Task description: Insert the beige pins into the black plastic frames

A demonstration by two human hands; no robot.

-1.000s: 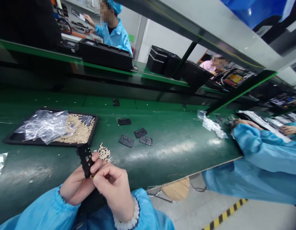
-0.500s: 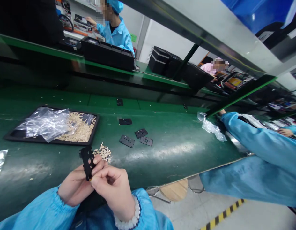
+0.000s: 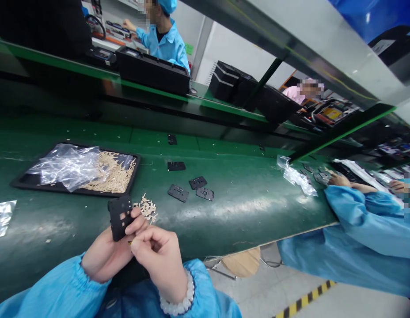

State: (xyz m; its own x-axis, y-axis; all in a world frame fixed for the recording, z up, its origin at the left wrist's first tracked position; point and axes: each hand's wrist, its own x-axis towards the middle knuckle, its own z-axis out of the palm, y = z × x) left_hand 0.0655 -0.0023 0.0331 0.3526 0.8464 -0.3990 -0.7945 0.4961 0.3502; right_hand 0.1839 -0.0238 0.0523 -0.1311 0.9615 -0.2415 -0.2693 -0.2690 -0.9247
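Near the front edge of the green bench, my left hand (image 3: 107,254) is closed on a black plastic plate (image 3: 119,218) with small square cut-outs, held upright. Close beside it, my right hand (image 3: 158,254) pinches a tiny part with a yellowish tip between thumb and forefinger; most of it is hidden. Just beyond my fingers lies a small heap of beige pieces (image 3: 147,208). Farther in, several similar black plates rest flat, among them one plate (image 3: 178,193) and another plate (image 3: 176,166).
A black tray (image 3: 134,176) at left holds many beige pieces and crumpled clear plastic bags (image 3: 70,165). A silvery bag (image 3: 2,218) lies at the left edge. A co-worker's blue sleeve (image 3: 354,212) reaches over the bench at right, near another clear bag (image 3: 296,176).
The black plate has turned so that its broad face shows more. My right fingers have drawn slightly away from its lower edge. The co-worker at right has shifted.
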